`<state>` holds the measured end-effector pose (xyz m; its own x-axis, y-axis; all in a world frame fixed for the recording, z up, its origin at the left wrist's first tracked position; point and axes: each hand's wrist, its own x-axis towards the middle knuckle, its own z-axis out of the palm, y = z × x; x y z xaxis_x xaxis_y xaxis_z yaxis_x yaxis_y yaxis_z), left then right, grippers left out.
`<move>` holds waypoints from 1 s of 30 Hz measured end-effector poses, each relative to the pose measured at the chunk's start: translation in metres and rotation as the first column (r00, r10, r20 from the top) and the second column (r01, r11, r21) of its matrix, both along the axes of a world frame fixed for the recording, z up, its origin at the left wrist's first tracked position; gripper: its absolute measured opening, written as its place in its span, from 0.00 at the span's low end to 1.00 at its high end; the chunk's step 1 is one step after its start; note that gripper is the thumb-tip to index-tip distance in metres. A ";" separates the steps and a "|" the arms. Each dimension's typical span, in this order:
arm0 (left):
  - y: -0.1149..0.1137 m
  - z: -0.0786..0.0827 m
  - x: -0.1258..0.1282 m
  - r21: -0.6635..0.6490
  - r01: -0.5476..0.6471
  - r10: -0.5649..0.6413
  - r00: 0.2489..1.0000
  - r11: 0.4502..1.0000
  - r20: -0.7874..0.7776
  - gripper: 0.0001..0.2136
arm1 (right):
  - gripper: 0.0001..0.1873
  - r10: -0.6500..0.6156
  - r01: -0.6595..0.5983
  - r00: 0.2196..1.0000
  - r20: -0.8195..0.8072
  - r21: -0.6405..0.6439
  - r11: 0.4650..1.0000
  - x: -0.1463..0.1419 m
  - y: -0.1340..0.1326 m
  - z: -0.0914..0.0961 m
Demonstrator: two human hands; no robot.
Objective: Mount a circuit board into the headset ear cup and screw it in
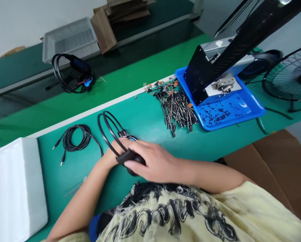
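Observation:
A black headset (125,156) with a thin twin-band headband is held above the green work table in front of me. My right hand (152,159) wraps round one of its ear cups, thumb on the near side. My left hand (113,151) reaches in beneath the headband, touching the headset; its fingers are hidden behind the right hand. Just beyond the hands, a bit of blue and some black parts of the headset show. A coiled black cable (77,137) with plugs on its ends lies to the left, its other end running toward the left hand.
Several black gooseneck stalks with small circuit boards (175,107) lie piled beside a blue tray (253,112), which holds small black pieces and a machine (198,77). Another headset (79,67) rests farther back. White foam (31,181) stands left; a fan (291,74) stands right.

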<state>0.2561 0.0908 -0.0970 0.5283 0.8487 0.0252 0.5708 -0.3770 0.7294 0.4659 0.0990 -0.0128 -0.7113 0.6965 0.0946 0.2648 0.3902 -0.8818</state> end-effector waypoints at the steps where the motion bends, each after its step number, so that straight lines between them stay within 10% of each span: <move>1: -0.007 -0.002 0.009 0.025 0.082 -0.082 0.997 0.996 0.001 0.10 | 0.16 0.024 -0.024 1.000 0.008 -0.014 1.000 0.009 -0.014 -0.003; 7: -0.039 -0.025 0.046 0.313 0.130 -0.111 0.991 0.941 -0.076 0.12 | 0.17 0.069 -0.069 0.994 -0.084 0.013 0.998 0.046 -0.049 -0.052; 10: -0.036 -0.034 0.044 0.337 0.149 -0.137 0.989 0.930 -0.061 0.08 | 0.19 -0.203 0.188 0.977 0.058 0.204 0.961 0.069 -0.011 -0.059; 13: -0.031 -0.034 0.040 0.352 0.176 -0.173 0.984 0.919 -0.039 0.05 | 0.18 -0.723 0.513 0.554 0.413 0.515 0.687 0.098 0.047 -0.058; 16: -0.030 -0.026 0.040 0.377 0.167 -0.167 0.985 0.911 -0.031 0.04 | 0.21 -0.766 0.538 0.340 0.546 0.555 0.634 0.113 0.092 -0.062; 23: -0.033 -0.011 0.037 0.408 0.111 -0.117 0.993 0.906 -0.013 0.04 | 0.14 -0.711 0.623 0.393 0.583 0.400 0.672 0.113 0.121 -0.059; 30: -0.029 -0.002 0.023 0.340 0.046 -0.042 0.999 0.939 -0.019 0.06 | 0.12 -0.657 0.642 0.618 0.432 0.205 0.739 0.130 0.083 0.005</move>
